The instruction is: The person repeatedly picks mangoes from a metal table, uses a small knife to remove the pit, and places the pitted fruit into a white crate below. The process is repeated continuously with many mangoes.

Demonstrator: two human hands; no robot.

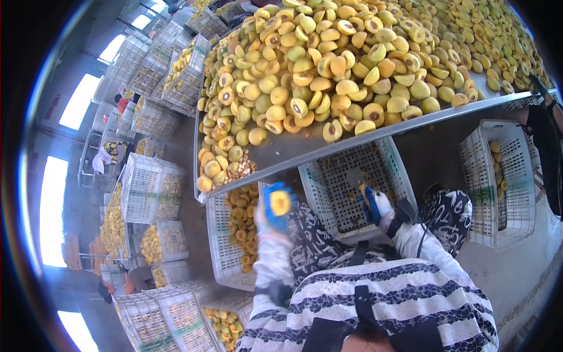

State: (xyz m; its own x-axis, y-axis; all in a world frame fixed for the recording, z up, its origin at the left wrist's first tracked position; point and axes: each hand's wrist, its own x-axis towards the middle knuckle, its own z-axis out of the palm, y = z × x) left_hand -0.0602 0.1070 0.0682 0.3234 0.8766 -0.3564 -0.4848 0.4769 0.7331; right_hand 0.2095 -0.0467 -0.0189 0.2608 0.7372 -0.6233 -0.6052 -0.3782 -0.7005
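Fruit half in the left hand, tool in the right

In the head view, we are holding a yellow fruit half [280, 203] in the left hand [270, 216], just short of the front edge of the metal tabletop [287, 146]. Its cut face is showing upward. For a clean job, we should be steadying the half from underneath, bringing the tool [355, 177] in at the middle of the cut face and turning it in a short scoop, sparing the flesh. We should also be staying clear of the supporting fingers, since a slip could be cutting the glove.

As for the hands, the left one, in a blue glove, is cupping the half with its fingers partly curled; blur is hiding the exact grip. The right hand [374, 206], also gloved, is closing around the tool's handle. The tool's rounded end is pointing away from us, over the white crate [315, 196] between our knees, and is staying well apart from the fruit half. Whether anything is sitting on that end, we cannot tell.

More halves [237, 220] are lying in the crate to the left, and a large heap [328, 70] is covering much of the tabletop.
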